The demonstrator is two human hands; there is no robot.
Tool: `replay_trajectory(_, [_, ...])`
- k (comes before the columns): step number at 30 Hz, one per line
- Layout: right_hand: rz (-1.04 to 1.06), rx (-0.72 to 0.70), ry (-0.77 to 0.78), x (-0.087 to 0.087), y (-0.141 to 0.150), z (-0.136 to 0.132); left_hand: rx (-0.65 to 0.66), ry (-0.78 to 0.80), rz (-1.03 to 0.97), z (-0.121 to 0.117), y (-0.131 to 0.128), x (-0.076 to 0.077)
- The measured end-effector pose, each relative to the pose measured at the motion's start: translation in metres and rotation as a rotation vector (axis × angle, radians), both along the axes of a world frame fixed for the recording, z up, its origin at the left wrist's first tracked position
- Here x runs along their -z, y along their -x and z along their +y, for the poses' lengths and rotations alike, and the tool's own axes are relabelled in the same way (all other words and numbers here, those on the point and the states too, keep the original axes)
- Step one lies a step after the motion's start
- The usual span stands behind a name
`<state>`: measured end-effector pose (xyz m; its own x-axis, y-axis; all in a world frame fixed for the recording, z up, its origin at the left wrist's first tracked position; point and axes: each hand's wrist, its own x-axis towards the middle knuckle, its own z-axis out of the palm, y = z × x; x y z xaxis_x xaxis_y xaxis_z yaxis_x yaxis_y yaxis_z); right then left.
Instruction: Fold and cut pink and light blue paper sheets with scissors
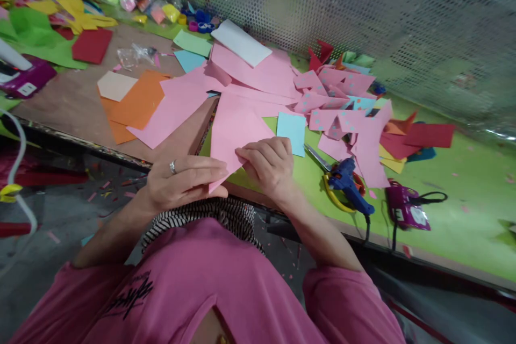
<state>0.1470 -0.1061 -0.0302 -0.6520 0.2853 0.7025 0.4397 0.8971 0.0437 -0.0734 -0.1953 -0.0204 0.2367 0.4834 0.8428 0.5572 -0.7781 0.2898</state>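
Note:
A pink paper sheet (234, 131) lies at the near edge of the table, its lower corner hanging past the edge. My left hand (181, 181), with a ring on one finger, holds that lower corner between thumb and fingers. My right hand (268, 164) presses with curled fingers on the sheet's right side, pinching its edge. Just beyond my right hand lies a small light-blue paper square (292, 131).
Pink sheets (258, 72), orange paper (135, 105) and dotted pink pieces (334, 105) cover the table. A blue glue gun (349, 185), scissors (318, 157) and a purple tool (405, 209) lie to the right on the green mat (451, 193). A mesh wall (363, 5) stands behind.

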Motion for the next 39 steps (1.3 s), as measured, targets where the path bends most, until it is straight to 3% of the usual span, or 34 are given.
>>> replay_trajectory(13, [0.019,-0.016,0.016,0.002,0.001,0.001,0.002,0.026,-0.050,-0.004,-0.005,-0.004])
replay_trajectory(22, [0.049,0.015,-0.050,0.000,-0.001,0.001,0.064,0.170,-0.074,-0.005,0.001,-0.001])
replay_trajectory(26, [0.016,0.075,-0.176,-0.009,0.001,-0.003,0.026,0.336,-0.381,0.001,-0.006,0.013])
replay_trajectory(30, [-0.061,0.148,-0.247,-0.019,0.012,-0.009,0.054,0.325,-0.832,0.010,-0.028,0.020])
replay_trajectory(34, [-0.130,0.148,-0.270,-0.028,0.027,-0.014,0.030,0.325,-0.893,0.016,-0.037,0.005])
replay_trajectory(39, [-0.168,0.134,-0.199,-0.049,0.040,-0.010,-0.076,0.221,-0.809,0.027,-0.017,-0.025])
